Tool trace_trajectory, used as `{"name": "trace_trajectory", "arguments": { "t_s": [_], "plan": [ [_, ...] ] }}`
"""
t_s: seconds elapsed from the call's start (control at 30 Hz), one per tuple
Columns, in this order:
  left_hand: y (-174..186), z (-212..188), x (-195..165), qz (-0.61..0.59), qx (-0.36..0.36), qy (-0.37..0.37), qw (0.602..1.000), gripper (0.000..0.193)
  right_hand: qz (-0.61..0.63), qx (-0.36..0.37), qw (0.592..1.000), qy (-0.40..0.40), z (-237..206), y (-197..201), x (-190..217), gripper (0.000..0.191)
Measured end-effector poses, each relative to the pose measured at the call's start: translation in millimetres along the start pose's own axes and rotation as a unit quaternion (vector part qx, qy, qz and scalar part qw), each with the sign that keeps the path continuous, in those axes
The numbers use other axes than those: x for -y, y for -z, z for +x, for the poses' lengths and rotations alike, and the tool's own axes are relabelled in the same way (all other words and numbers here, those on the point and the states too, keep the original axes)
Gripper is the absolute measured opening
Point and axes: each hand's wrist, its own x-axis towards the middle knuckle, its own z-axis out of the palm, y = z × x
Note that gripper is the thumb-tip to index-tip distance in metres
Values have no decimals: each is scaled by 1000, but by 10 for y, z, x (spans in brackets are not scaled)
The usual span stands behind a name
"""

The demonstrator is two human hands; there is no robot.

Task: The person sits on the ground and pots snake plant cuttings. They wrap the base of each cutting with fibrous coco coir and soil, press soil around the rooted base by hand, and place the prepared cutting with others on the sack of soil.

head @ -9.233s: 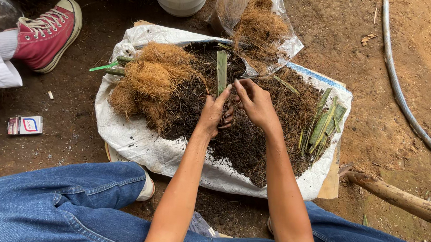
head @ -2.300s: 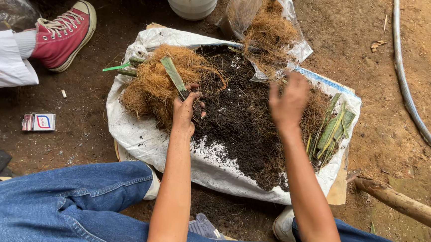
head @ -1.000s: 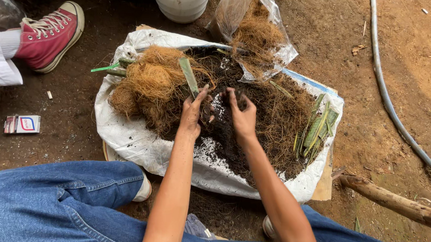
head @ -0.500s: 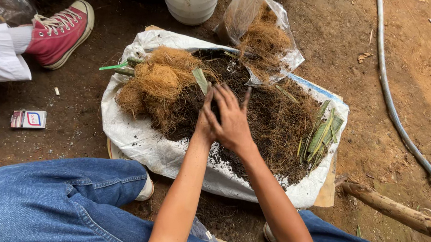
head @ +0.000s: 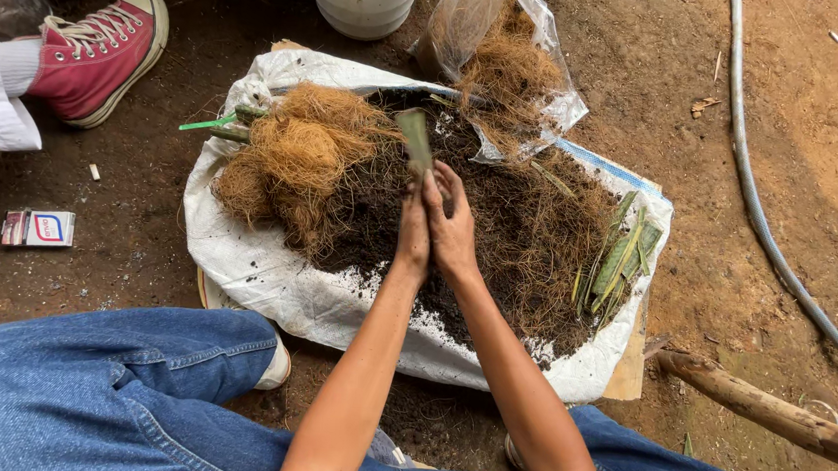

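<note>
Squatting over a white sack point(head: 243, 264), left hand point(head: 413, 227) and right hand point(head: 453, 230) close together around a green cutting point(head: 413, 140), whose stalk could snap if squeezed harder against the dark soil point(head: 497, 221).

browns, greens and one red shoe

orange-brown fibre clump point(head: 293, 155) beside dark soil point(head: 497, 221) on white sack point(head: 271, 275); pale green cutting point(head: 413, 140); red sneaker point(head: 101, 51) (white laces); blue jeans point(head: 90, 390).

Outdoor garden work spot: bare dirt ground point(head: 758, 82), hose point(head: 760, 208), potting soil point(head: 497, 221) heaped on white sack point(head: 271, 285).
</note>
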Motion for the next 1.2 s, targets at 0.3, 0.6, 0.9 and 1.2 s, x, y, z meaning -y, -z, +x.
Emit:
{"name": "trace_trajectory", "arguments": {
  "t_s": [0.3,0.6,0.9,1.2],
  "plan": [
    [-250,-95,-57,364,-172,-218,889,83,87,-118,982,-116,142,70,-222,50],
    [-261,-126,-226,116,89,34,989,81,91,-62,990,-93,284,453,-268,45],
    [-172,-45,-66,4,-20,53,998,59,-225,29,964,142,186,223,-39,88],
    [258,136,-305,-61,-4,29,998,28,-169,19,985,12,390,705,7,75]
  ]
}}
